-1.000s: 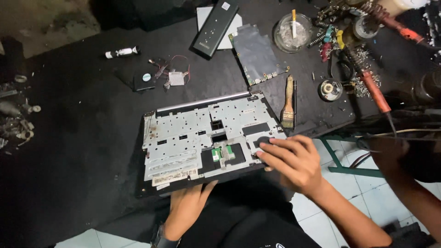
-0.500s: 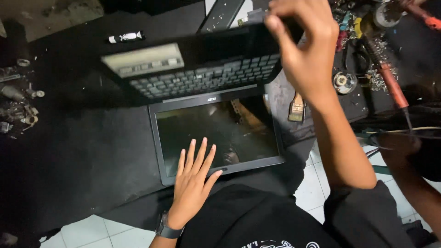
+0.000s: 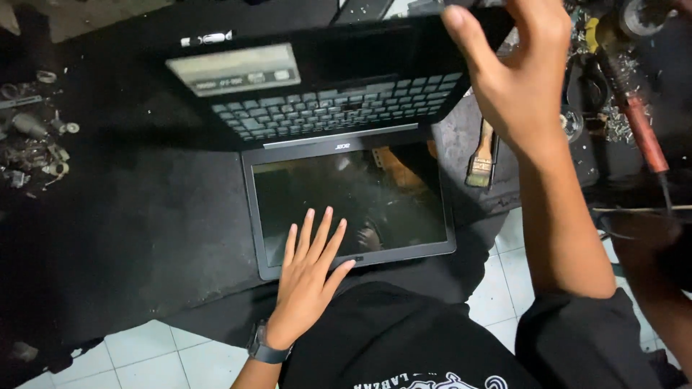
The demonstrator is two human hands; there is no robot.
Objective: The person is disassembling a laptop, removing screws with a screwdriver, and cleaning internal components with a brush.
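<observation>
Head view: black laptop opened out on dark bench mat. Left hand flat, fingers spread, pinning the screen. Right hand grips keyboard half's far corner. Risk: overextended hinge, or pressure cracking the panel.

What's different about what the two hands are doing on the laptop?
The left hand lies flat, fingers spread, on the dark glossy laptop screen. The right hand is raised higher, curled around the edge of the black laptop keyboard half, holding it up. Both are bare and touch the same laptop.
</observation>
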